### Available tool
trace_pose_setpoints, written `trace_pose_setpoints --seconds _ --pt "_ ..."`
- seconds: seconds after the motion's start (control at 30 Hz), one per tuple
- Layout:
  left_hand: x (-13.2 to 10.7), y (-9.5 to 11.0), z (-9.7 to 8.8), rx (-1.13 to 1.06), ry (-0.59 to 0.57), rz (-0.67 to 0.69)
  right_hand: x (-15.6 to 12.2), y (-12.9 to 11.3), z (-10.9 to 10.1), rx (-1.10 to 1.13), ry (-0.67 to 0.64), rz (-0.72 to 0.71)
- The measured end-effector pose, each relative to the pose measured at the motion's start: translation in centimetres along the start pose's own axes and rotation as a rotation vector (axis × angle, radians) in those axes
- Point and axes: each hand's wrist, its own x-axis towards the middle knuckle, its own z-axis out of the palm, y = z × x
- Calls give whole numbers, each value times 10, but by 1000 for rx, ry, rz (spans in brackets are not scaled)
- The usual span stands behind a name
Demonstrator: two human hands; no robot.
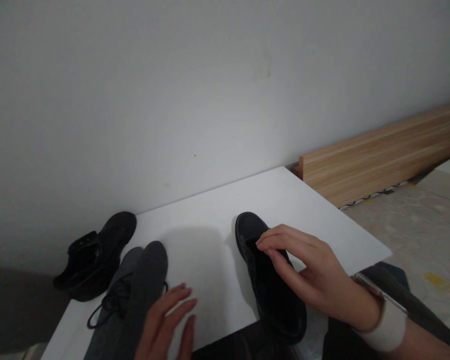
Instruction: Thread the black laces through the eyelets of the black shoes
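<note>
A black shoe (283,300) lies on the white table (202,270), toe toward the wall and heel over the front edge. My right hand (303,267) is above its opening, with thumb and fingers drawn together at the collar near the tongue; the exact contact is partly hidden by the fingers. My left hand (168,320) holds nothing, its fingers apart, beside a dark grey lace-up shoe (114,305) and a smooth grey piece (144,285) lying against it. Farther left, another black shoe (97,257) rests at the table's left edge, tilted.
A plain white wall (217,100) runs along the table's back edge. To the right are a wooden board (375,150) and a pale patterned surface (408,225). A white-banded watch (382,320) is on my right wrist.
</note>
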Motion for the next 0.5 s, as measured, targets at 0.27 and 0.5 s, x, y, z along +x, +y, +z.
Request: trace_pose_setpoints --seconds 0.27,0.5 --pt "67 95 59 -163 -301 334 -4 7 -5 -9 45 29" --pt "70 78 46 -466 -350 179 -6 4 -11 13 47 17"
